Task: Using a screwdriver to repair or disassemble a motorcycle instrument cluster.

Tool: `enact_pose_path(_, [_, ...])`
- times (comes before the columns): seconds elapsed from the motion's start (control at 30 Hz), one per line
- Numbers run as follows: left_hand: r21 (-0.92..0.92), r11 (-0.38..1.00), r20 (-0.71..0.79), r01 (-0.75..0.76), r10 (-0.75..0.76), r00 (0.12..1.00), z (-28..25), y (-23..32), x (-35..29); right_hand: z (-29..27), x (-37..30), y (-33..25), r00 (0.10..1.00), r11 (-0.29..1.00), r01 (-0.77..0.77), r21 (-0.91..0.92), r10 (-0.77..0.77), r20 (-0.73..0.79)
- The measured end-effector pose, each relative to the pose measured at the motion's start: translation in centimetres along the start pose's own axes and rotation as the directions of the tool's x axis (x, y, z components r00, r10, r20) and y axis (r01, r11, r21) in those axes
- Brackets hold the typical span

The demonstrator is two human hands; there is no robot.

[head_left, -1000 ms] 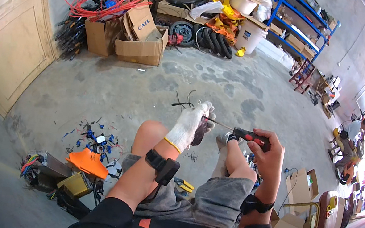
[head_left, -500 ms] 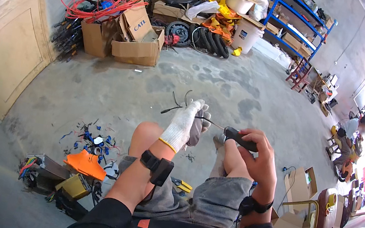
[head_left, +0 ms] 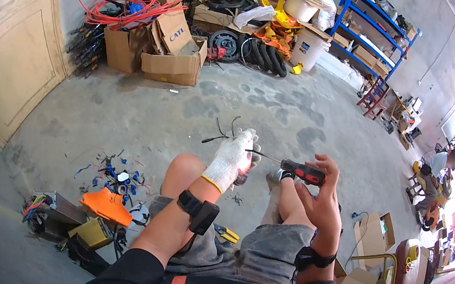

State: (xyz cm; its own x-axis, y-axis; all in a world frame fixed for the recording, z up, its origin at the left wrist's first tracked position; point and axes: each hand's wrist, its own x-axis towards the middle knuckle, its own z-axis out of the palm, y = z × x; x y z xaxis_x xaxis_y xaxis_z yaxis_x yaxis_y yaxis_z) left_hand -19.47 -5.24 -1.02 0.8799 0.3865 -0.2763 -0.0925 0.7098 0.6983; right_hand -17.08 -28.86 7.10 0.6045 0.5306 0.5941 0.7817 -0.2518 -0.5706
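My left hand (head_left: 230, 157), in a white knit glove with a yellow cuff edge, is closed around a small rounded part (head_left: 243, 175) with a red and dark surface. Most of that part is hidden by the glove. Thin black cables (head_left: 216, 139) stick out past the glove on its far left side. My bare right hand (head_left: 326, 198) grips the end of a black and red screwdriver (head_left: 302, 171) between fingers and thumb. Its thin shaft points left at the held part; whether the tip touches a screw is too small to tell.
Yellow-handled pliers (head_left: 226, 234) lie between my legs. Blue connector scraps (head_left: 118, 175), an orange plastic piece (head_left: 107, 205) and a metal box (head_left: 56, 216) are on the floor at left. Cardboard boxes (head_left: 171, 67) stand far left, an open carton (head_left: 374, 239) at right. Another person (head_left: 433, 174) sits far right.
The screwdriver handle has turned in my right hand and now shows its red side. The part in my left hand has tilted, bringing a red area into sight.
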Motion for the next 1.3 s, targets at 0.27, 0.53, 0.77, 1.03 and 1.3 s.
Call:
enact_pose_path(0.27, [0.086,0.996,0.022,0.017,-0.019,1.000,0.4,0.3,-0.4,0.0,0.9,0.1,0.954,0.949,-0.271,-0.161,0.243,-0.176])
enact_pose_path(0.53, [0.054,0.998,0.021,0.019,-0.021,1.000,-0.2,-0.8,0.2,1.1,0.2,-1.1,0.982,0.995,0.097,0.037,-0.090,-0.165])
enact_pose_path(0.77, [0.006,1.000,0.067,0.017,-0.017,0.998,0.5,-0.2,-0.3,-0.4,0.8,-1.4,0.998,1.000,-0.013,0.004,0.013,-0.065])
enact_pose_path(1.03, [0.037,0.999,0.046,-0.012,0.010,0.999,-0.1,-0.7,0.4,0.0,0.4,-0.1,0.974,0.893,-0.225,-0.391,0.194,-0.118])
enact_pose_path(1.3, [-0.046,0.998,0.070,0.046,-0.043,0.997,0.5,-0.6,-0.3,-1.0,0.6,-1.5,0.971,0.988,0.149,0.048,-0.155,0.183])
